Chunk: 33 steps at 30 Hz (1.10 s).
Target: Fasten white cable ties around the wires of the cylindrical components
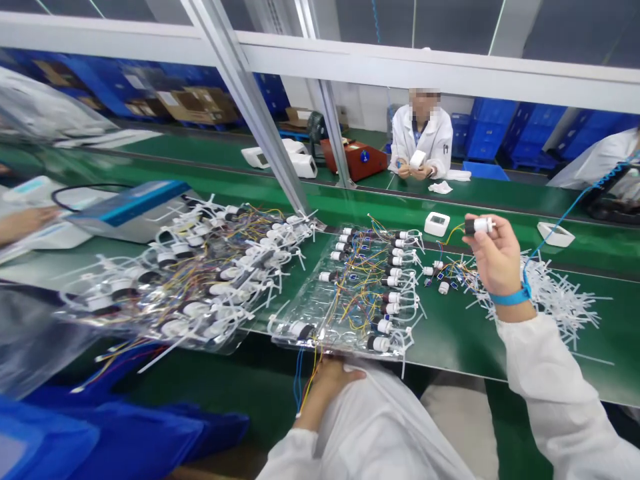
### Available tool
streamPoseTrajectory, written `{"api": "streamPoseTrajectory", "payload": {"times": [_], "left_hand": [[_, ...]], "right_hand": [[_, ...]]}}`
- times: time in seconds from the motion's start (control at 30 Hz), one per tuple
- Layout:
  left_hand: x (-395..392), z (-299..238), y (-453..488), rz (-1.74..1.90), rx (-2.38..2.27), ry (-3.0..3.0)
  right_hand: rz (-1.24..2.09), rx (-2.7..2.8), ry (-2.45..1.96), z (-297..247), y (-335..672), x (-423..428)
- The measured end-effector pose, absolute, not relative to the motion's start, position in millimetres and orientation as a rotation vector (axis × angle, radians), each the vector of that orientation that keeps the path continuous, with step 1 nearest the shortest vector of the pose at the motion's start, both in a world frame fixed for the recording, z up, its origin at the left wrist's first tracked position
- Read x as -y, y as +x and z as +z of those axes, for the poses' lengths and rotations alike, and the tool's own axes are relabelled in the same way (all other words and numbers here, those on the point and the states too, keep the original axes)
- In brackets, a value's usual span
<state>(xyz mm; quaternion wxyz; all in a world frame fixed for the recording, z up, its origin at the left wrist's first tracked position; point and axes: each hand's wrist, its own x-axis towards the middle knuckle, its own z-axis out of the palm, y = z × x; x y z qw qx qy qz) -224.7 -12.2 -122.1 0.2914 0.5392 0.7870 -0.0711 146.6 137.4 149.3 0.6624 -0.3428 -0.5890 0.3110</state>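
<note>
My right hand is raised above the green bench and closed on a small white-and-black cylindrical part with yellow wires trailing down. My left hand rests low at the near edge of a clear plastic tray, its fingers curled under the rim and partly hidden. That tray holds several of the same cylindrical parts with coloured wires and white cable ties. A few loose parts lie on the bench just left of my right wrist.
A second clear tray piled with wired parts sits to the left. Cut cable-tie ends litter the bench at right. White devices stand on the green belt behind. A person in a white coat works opposite; an aluminium post crosses the view.
</note>
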Motion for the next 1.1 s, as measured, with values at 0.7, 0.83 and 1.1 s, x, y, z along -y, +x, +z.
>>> {"api": "streamPoseTrajectory", "payload": {"times": [0.7,0.83,1.1], "left_hand": [[108,-21,-122,0.625,-0.943,1.893],[96,6,-75,0.884,-0.788,2.031],[63,-6,-23,0.971,-1.145,2.121]], "right_hand": [[0.796,1.397,-0.655,222,162,-63],[0.815,1.378,-0.741,199,163,-61],[0.809,1.480,-1.014,119,183,-35]]}}
